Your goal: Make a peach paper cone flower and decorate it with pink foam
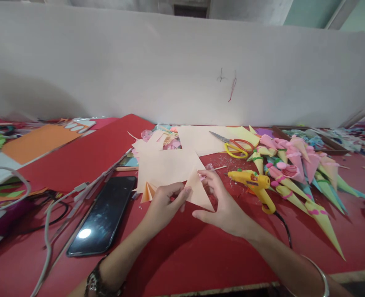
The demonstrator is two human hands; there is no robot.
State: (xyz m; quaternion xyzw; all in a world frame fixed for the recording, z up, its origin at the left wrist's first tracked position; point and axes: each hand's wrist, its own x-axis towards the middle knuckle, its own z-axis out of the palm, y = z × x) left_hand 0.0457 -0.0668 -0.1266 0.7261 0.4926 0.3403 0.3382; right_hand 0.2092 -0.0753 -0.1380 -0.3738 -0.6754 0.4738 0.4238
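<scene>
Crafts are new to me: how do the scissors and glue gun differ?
The scissors have metal blades and looped handles; the glue gun has a pistol-like body and black cord. The scissors' blades lie over cream paper; the glue gun lies on the red tabletop, nearer the person. Both show yellow, and neither is in the left hand or right hand.

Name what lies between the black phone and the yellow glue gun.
The head view mainly shows a cream sheet, folded orange paper, the left hand pinching a paper piece, and the right hand.
</scene>
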